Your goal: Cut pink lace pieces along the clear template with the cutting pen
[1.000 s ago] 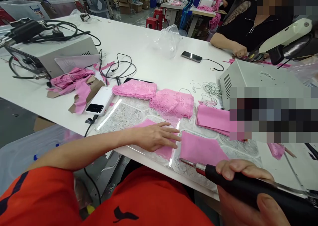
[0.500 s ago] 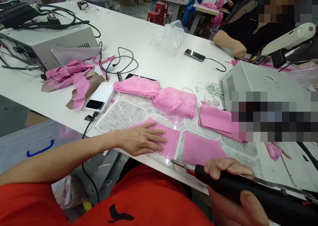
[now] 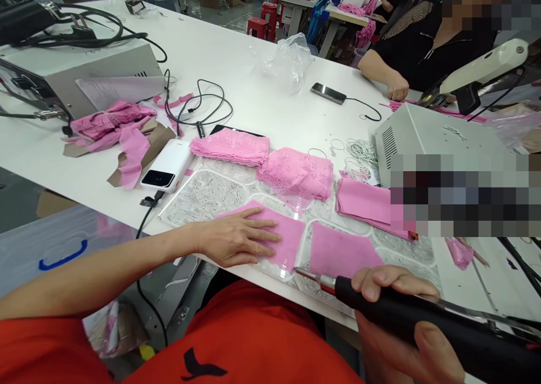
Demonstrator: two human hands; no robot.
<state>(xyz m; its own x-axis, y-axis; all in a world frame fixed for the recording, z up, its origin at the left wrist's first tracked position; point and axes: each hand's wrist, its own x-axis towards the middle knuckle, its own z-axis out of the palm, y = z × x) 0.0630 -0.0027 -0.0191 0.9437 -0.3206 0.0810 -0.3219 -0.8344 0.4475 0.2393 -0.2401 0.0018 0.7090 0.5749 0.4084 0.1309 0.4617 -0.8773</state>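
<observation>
My left hand (image 3: 239, 239) lies flat, fingers spread, on a pink fabric piece (image 3: 291, 235) at the front of the table. In my right hand (image 3: 406, 311) is a thick black hand-held tool (image 3: 431, 322) with a slim metal tip, its kind not clear. The tip points left, by the lower right corner of that piece. Just right of it lies a second pink fabric piece (image 3: 342, 249). Both rest on a clear sheet over a grey speckled mat (image 3: 207, 195). Behind are two stacks of pink lace (image 3: 230, 146) and a pile of plain pink fabric (image 3: 367, 204).
A white power bank (image 3: 167, 165) with a cable stands left of the mat. Grey metal boxes stand at left (image 3: 97, 71) and right (image 3: 435, 139). Across the table are a phone (image 3: 328, 93), a plastic bag (image 3: 289, 63) and a person's hand (image 3: 397, 85).
The whole view has shifted slightly. My left hand keeps its place on the fabric, and the tool's tip stays close to the piece's corner with hardly any movement.
</observation>
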